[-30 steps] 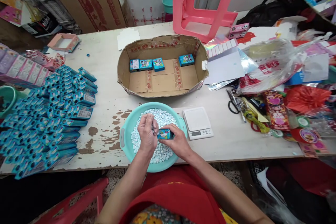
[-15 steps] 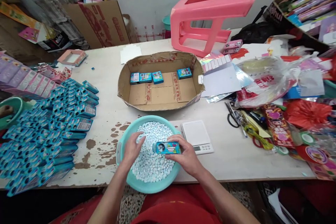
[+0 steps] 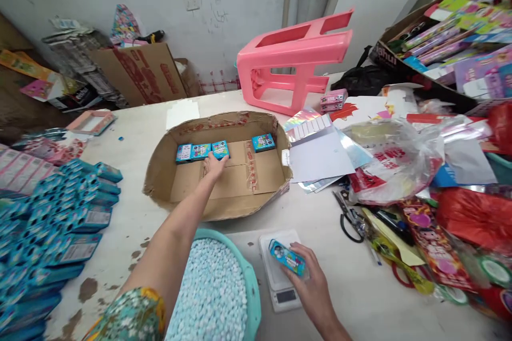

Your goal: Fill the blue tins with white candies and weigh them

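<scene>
My left hand [image 3: 216, 165] reaches into a shallow cardboard tray [image 3: 228, 208], thumb and fingers at the near edge of a small blue candy box [image 3: 220, 149]. That box sits at the right end of a row of three along the tray's left side. Another blue box [image 3: 263, 142] lies apart near the right end. In my right hand [image 3: 314, 279], between thumb and fingers, is a tilted blue candy box [image 3: 286, 257] with a round window. It is above the white digital scale [image 3: 276, 298]. A turquoise basin [image 3: 253, 298] of small pale-blue candies stands below my left forearm.
Many stacked blue boxes [image 3: 76, 224] crowd the table's left side. A pink stool [image 3: 296, 42] lies on its side at the back. On the right are scissors [image 3: 350, 218], silvery sheets [image 3: 320, 154], plastic bags [image 3: 396, 154] and a carton of packets [image 3: 436, 58].
My left hand has left the basin and reached forward into the tray, at the third box in the row. My right hand has carried its box from above the basin to above the scale. The view has shifted.
</scene>
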`<state>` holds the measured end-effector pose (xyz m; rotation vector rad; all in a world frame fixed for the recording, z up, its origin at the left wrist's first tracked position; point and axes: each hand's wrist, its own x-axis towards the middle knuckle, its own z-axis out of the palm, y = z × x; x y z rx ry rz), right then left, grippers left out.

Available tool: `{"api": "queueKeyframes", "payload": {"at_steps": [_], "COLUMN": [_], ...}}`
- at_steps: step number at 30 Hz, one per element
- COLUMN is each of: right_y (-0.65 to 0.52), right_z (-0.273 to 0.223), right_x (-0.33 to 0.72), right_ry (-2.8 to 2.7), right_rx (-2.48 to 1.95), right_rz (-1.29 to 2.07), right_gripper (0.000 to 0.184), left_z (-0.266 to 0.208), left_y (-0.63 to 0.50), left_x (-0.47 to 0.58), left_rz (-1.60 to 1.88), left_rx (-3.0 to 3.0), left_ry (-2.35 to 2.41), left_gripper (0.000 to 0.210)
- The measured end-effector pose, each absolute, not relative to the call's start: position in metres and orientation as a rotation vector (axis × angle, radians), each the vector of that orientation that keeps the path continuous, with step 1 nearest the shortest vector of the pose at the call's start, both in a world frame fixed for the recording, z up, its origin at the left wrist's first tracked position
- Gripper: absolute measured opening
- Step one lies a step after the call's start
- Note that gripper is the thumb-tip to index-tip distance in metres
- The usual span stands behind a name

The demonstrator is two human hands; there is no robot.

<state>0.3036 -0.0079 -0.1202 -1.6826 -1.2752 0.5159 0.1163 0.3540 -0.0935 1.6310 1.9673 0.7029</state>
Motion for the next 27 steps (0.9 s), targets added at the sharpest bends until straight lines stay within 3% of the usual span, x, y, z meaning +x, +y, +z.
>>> {"api": "queueKeyframes", "payload": {"at_steps": [4, 11, 15, 18, 24, 27], "right_y": [-0.019, -0.017, 0.01, 0.022, 0.003, -0.013], "right_z": [-0.106, -0.057, -0.033, -0.021, -0.023, -0.038], "right_x": [0.315, 0.319, 0.286, 0.254, 0.209, 0.196], "right_ry": [-1.349, -1.291, -1.106, -0.965, -0.935, -0.857], "right_rx": [-1.804, -1.693, -1.466, -1.228, -1.037, -0.979], "right_rz": [0.385, 0.228, 0.727, 1.051, 1.424, 1.618], "right_gripper": [0.051, 0.039, 0.036, 0.055, 0.1, 0.102], "left_z": [-0.106, -0.074, -0.04, -0.031, -0.052, -0.063], "left_y": [0.392, 0.343, 0.217, 0.121, 0.018, 0.001], "left_x": [0.153, 0.136, 0.087, 0.061, 0.036, 0.007], "left_rz": [0.66, 0.727, 0.968, 0.942, 0.849, 0.693], "left_rx": [1.397, 1.472, 1.624, 1.339, 1.098, 0.972], "left_ry": [2.147, 1.836, 1.069, 0.729, 0.719, 0.616], "left_gripper": [0.075, 0.068, 0.078, 0.08, 0.074, 0.076]}}
